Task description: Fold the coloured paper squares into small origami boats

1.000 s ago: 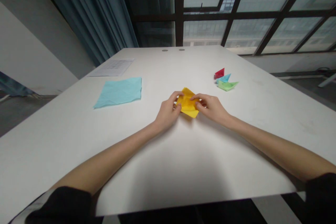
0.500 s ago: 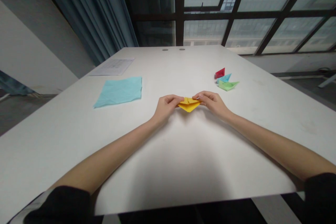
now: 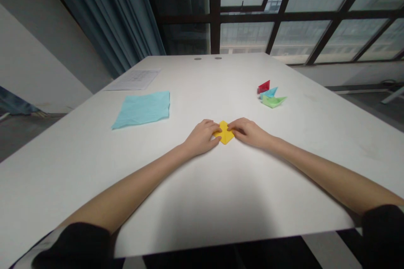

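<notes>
A small folded yellow paper [image 3: 225, 135] lies on the white table between my hands, its outline now a diamond. My left hand [image 3: 203, 136] grips its left corner, fingers on top and thumb near the lower edge. On the other side, the fingertips of my right hand [image 3: 251, 131] pinch the right edge. Beyond my right hand stand three small folded paper boats: a red one [image 3: 264, 87], a blue one [image 3: 269, 93] and a green one [image 3: 273, 101].
A light blue cloth [image 3: 143, 109] is spread flat at the left of the white table [image 3: 202, 201]. Behind it lies a printed sheet [image 3: 135, 80]. Two round grommets sit near the far edge, before the windows and a blue curtain.
The yellow paper has gone from a wide shape with an open pocket to a flat diamond. Both hands have come slightly nearer to me, and the paper rests lower on the table.
</notes>
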The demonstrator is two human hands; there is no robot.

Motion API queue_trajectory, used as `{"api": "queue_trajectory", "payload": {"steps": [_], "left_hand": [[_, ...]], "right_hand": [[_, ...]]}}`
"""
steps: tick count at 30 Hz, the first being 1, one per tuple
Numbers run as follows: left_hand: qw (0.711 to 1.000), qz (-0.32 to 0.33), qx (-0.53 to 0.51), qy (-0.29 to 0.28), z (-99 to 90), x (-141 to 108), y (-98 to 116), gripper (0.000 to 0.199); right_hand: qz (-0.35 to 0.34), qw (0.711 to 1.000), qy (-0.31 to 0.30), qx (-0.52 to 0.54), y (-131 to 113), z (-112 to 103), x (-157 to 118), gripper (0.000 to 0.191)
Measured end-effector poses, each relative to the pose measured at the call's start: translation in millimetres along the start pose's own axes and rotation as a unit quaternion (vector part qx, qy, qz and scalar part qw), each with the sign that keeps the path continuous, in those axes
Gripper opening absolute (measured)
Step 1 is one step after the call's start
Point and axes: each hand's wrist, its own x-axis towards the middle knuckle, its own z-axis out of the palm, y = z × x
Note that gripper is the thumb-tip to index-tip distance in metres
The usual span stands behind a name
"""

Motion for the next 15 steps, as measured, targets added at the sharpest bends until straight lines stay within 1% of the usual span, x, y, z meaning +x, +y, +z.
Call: {"api": "queue_trajectory", "payload": {"steps": [3,6,8,11,15], "left_hand": [[1.000,0.028,0.005,-0.009,-4.5,-1.4,-2.6,0.030],[0.999,0.044,0.008,-0.015,-8.2,-2.9,-2.3,0.040],[0.999,0.047,0.009,-0.019,-9.3,-3.4,-1.3,0.044],[0.999,0.042,-0.001,-0.019,-9.1,-3.9,0.5,0.042],[0.998,0.046,-0.029,-0.019,-7.8,-4.7,2.2,0.038]], "right_hand": [[-0.039,0.998,-0.034,-0.033,0.9,-5.3,-0.7,0.024],[-0.057,0.996,-0.059,-0.038,0.4,-9.8,-1.8,0.038],[-0.061,0.996,-0.059,-0.037,-0.3,-11.3,-2.3,0.040],[-0.060,0.996,-0.054,-0.037,-1.0,-12.1,-2.7,0.036],[-0.065,0.995,-0.059,-0.040,-1.2,-13.3,-3.3,0.038]]}}
